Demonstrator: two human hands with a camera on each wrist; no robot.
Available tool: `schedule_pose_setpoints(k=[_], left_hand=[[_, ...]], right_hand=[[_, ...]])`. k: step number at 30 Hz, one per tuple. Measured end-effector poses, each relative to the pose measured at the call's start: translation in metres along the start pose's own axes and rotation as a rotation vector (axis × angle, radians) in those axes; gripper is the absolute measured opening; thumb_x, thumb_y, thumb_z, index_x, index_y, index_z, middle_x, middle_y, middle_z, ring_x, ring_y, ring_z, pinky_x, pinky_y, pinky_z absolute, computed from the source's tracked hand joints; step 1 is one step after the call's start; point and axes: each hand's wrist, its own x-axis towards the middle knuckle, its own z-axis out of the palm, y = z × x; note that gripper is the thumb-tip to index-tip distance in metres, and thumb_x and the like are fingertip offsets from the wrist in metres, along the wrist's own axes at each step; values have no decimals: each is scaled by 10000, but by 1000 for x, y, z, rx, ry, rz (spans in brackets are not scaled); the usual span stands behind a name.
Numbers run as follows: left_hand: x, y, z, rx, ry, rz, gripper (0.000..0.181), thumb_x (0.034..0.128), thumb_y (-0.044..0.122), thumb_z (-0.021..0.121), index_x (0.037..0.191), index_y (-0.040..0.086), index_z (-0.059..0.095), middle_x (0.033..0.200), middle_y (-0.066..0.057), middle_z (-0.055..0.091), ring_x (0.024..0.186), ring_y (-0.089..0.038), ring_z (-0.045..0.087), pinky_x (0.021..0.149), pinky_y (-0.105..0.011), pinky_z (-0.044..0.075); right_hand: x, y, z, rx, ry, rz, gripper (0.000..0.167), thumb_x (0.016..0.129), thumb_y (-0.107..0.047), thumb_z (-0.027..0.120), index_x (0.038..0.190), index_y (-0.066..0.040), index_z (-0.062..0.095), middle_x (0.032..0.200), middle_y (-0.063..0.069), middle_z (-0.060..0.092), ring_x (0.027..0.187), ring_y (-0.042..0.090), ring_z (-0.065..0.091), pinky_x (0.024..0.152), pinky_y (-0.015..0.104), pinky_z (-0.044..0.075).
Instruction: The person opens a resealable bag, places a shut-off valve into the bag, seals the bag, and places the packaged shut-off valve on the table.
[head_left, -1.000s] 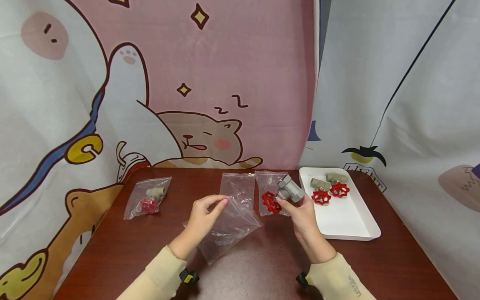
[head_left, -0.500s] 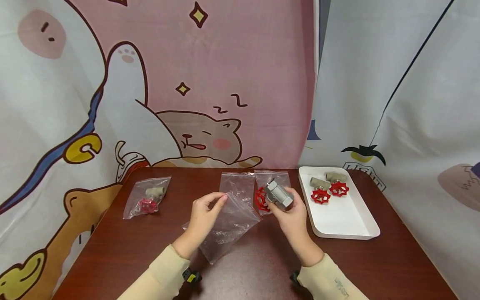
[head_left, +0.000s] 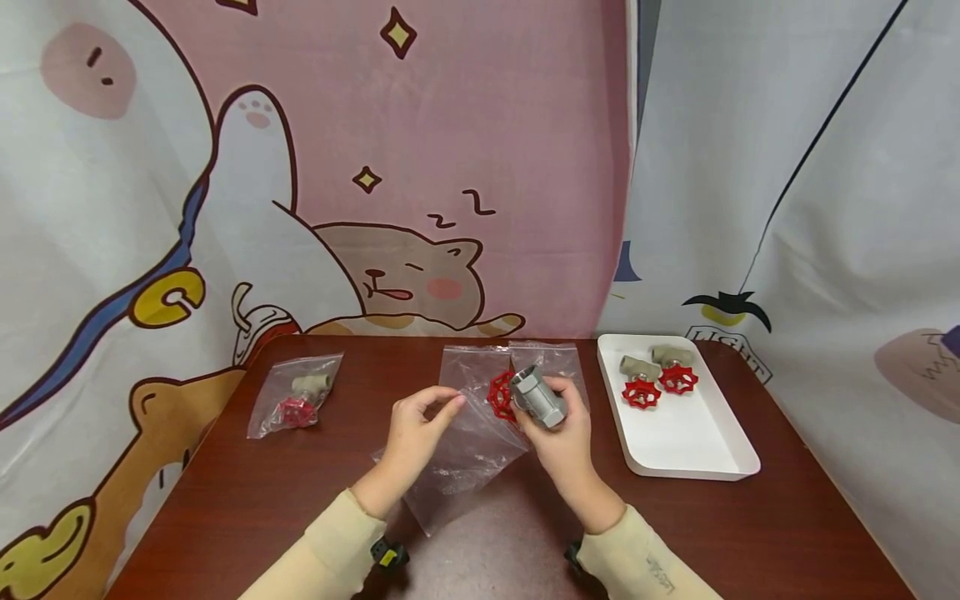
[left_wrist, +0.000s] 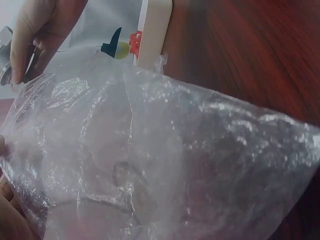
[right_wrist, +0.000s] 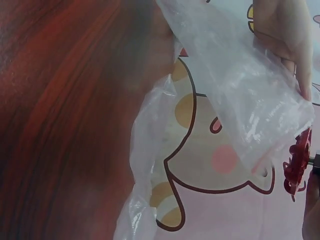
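A cartoon-printed curtain point(head_left: 525, 150) is hung behind the brown table point(head_left: 315, 475). The silver valve point(head_left: 542, 400) is held by its body in the right hand point(head_left: 561, 435), its red handwheel point(head_left: 500, 395) near the plastic bag point(head_left: 468, 457) pinched by the left hand point(head_left: 412, 432). Two valves point(head_left: 641, 393) are laid in a white tray point(head_left: 697, 437).

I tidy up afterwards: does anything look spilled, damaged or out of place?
Nothing stands out: the left hand pinches a clear bag, the right hand holds a gray valve, and two tan valves lie inside the white tray.
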Motion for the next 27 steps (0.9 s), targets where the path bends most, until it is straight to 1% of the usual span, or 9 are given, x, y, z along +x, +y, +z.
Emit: schedule_pose_setpoints(k=[4, 7, 8, 9, 13, 16, 19, 24, 27], left_hand=[[0, 1, 2, -5, 6, 1, 97, 839, 201, 723, 877, 112, 732, 754, -3, 713, 626, -26, 597, 587, -212, 515], [1, 3, 4, -18, 11, -10, 95, 838, 192, 722, 874, 105, 730, 740, -9, 707, 617, -46, 590, 581, -211, 508], [0, 7, 4, -18, 10, -16, 91, 838, 171, 721, 872, 87, 728, 735, -26, 706, 615, -56, 590, 579, -210, 506], [0, 13, 3, -19, 10, -20, 89, 838, 151, 719, 874, 70, 726, 739, -41, 707, 616, -66, 591, 580, -207, 504], [0, 12, 4, -42, 4, -31, 100, 847, 162, 709, 890, 72, 723, 766, -43, 713, 632, -78, 609, 590, -223, 516], [0, 1, 6, -58, 5, -39, 104, 856, 194, 701, 901, 104, 722, 785, -17, 718, 650, -57, 622, 598, -224, 523], [1, 3, 7, -59, 20, -56, 89, 855, 151, 697, 903, 79, 719, 796, -43, 720, 657, -93, 631, 598, -219, 519], [0, 23, 2, -97, 43, -28, 82, 864, 67, 672, 914, 7, 697, 812, -114, 717, 660, -230, 645, 590, -227, 511], [0, 34, -1, -120, 50, 4, 79, 867, 36, 658, 921, -18, 679, 813, -138, 714, 664, -229, 646, 598, -224, 507]], right_hand=[[-2, 3, 3, -62, -1, -134, 464, 631, 52, 831, 1018, 6, 578, 975, 128, 668, 900, 34, 588, 806, 137, 458], [-3, 3, 4, -52, -23, -207, 455, 624, 80, 816, 1004, 0, 579, 998, 132, 675, 938, 39, 605, 837, 140, 458], [-3, 3, 5, -46, -33, -219, 454, 623, 89, 811, 1001, 1, 577, 1009, 114, 676, 953, 32, 604, 847, 140, 455], [-4, -3, 6, -38, -45, -221, 450, 619, 110, 802, 993, 15, 572, 1005, 130, 671, 958, 21, 599, 851, 139, 454], [-5, -18, 8, -5, -79, -217, 439, 610, 161, 785, 959, 57, 540, 997, 168, 657, 980, -17, 580, 863, 135, 450], [-5, -29, 10, 4, -92, -239, 436, 600, 187, 775, 937, 78, 520, 976, 221, 642, 988, -47, 566, 862, 123, 446], [-5, -36, 9, 5, -111, -269, 435, 593, 201, 769, 928, 91, 514, 962, 255, 632, 996, -79, 548, 857, 112, 443], [-5, -37, 6, 26, -167, -285, 442, 571, 228, 754, 917, 90, 516, 955, 274, 629, 1009, -91, 543, 863, 115, 443], [-4, -35, 4, 48, -214, -329, 449, 550, 241, 741, 913, 82, 530, 940, 268, 635, 1006, -49, 574, 880, 129, 451]])
